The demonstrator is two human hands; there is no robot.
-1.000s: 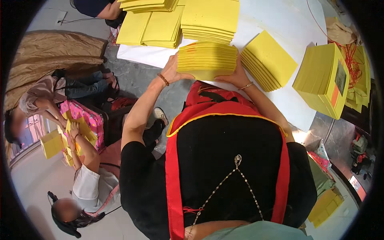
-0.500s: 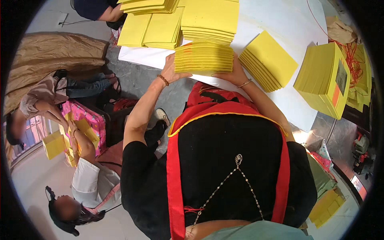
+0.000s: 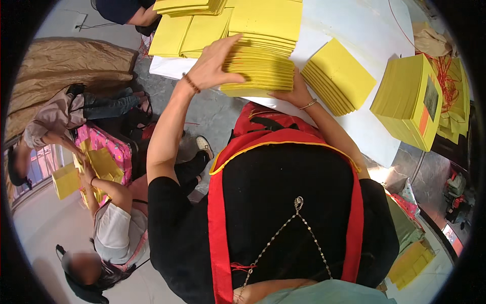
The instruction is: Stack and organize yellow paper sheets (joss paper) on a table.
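Note:
A thick stack of yellow papers (image 3: 258,73) stands near the close edge of the white-covered table, its layered edges facing up. My left hand (image 3: 213,63), with a beaded bracelet on the wrist, is at the stack's left end. Its thumb and fingers are spread wide apart over the layers. At the right end, my right hand (image 3: 298,91) grips the same stack, thumb along the near side; its other fingers are mostly hidden behind the papers. Just beyond lies another pile of yellow papers (image 3: 266,23).
A fanned yellow stack (image 3: 339,76) lies to the right on the white table (image 3: 354,25). Farther right are a tall yellow stack (image 3: 405,101) and red cords (image 3: 446,81). Two people handle yellow papers at the left; another person's arm (image 3: 144,16) shows at the far left.
My left hand has shifted up from the stack's left end and spread its fingers over the layers. My right hand stays at the right end. The people at the left have moved slightly.

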